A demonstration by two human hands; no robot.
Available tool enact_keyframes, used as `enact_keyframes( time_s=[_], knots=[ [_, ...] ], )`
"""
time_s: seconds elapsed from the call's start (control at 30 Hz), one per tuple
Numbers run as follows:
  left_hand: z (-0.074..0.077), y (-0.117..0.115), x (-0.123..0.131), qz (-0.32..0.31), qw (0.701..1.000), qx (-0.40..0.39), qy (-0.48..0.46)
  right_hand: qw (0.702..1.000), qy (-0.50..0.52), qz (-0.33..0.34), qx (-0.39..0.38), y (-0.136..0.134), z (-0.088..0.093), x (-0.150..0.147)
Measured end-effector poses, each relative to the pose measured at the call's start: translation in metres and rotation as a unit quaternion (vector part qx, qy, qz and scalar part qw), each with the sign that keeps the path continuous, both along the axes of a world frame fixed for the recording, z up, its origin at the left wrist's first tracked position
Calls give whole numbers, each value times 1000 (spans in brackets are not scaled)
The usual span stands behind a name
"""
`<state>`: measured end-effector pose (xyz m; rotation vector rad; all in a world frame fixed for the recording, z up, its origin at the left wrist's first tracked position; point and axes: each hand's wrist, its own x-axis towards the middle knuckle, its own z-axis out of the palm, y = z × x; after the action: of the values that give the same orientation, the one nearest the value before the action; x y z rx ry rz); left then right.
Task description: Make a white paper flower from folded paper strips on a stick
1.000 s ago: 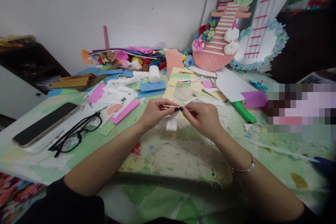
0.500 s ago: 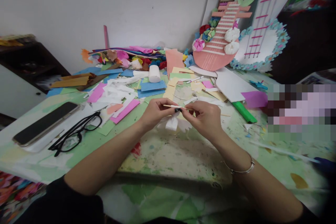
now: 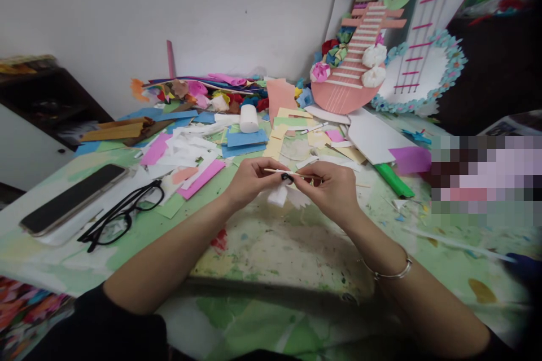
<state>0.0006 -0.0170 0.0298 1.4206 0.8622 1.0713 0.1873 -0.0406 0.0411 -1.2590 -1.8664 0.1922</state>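
My left hand (image 3: 249,185) and my right hand (image 3: 334,189) meet over the middle of the work board, both closed in a pinch. Between the fingertips lies a thin wooden stick (image 3: 271,170), held nearly level, its far end poking out past my right hand. White paper is wrapped round the stick where the fingers meet. From there a white paper strip (image 3: 278,197) hangs down under the fingertips. How the fingers share the strip is partly hidden. A silver bracelet (image 3: 396,275) circles my right wrist.
The paint-stained board (image 3: 275,254) lies under my hands. Black glasses (image 3: 122,217) and a phone (image 3: 74,197) rest at left. Behind are paper scraps (image 3: 186,146), a white cylinder (image 3: 249,118) and blue paper (image 3: 243,140). Guitar-like paper pieces (image 3: 351,82) lean at back right.
The hanging white strip has shifted and tilted slightly under the fingers. My right fingers have moved a little along the stick, and less white wrap shows between the hands.
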Motion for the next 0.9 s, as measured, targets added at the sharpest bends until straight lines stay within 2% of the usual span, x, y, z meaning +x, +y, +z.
enact_keyframes(
  time_s=[0.33, 0.5, 0.57, 0.7, 0.9],
  knots=[
    [1, -2, -1, 48, 996, 40, 68, 999, 0, 28, -37, 5, -4, 3],
    [0, -1, -1, 46, 993, 69, 87, 991, -16, 109, -80, 7, 0, 3],
    [1, -1, -1, 38, 993, 73, 88, 989, -28, 120, -82, 7, 0, 3],
    [3, -2, 0, 31, 996, 45, 66, 991, -13, 113, -73, 9, -1, 4],
    [5, -1, 0, 5, 1000, -9, 19, 984, 52, 123, -118, 11, -2, 5]
  ],
)
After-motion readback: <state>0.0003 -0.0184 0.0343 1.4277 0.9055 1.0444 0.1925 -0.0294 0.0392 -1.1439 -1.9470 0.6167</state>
